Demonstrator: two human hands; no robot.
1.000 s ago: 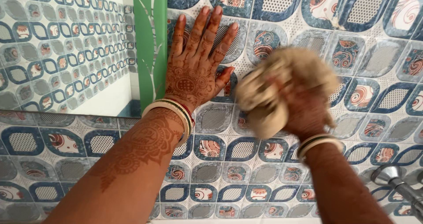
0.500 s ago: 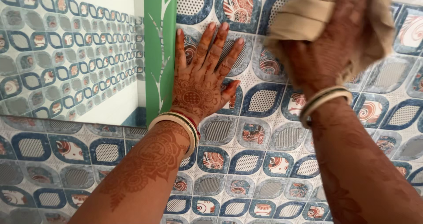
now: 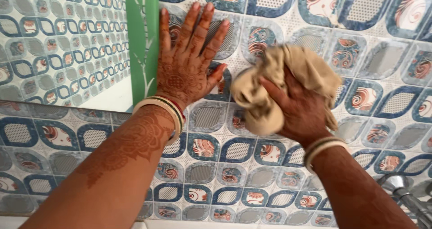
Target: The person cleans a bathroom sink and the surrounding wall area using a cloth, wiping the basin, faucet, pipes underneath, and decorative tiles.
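My left hand lies flat with fingers spread on the patterned tiled wall, beside a green-edged mirror. It bears dark henna patterns, and bangles ring the wrist. My right hand presses a crumpled beige cloth against the tiles just right of the left hand. The cloth bulges out above and left of the fingers. Bangles also sit on the right wrist.
A mirror with a green patterned border strip fills the upper left and reflects the tiles. A metal tap juts out at the lower right near my right forearm.
My right hand with the cloth rose up the wall, then came back down and left, close to the left hand. The left hand stayed planted on the tiles.
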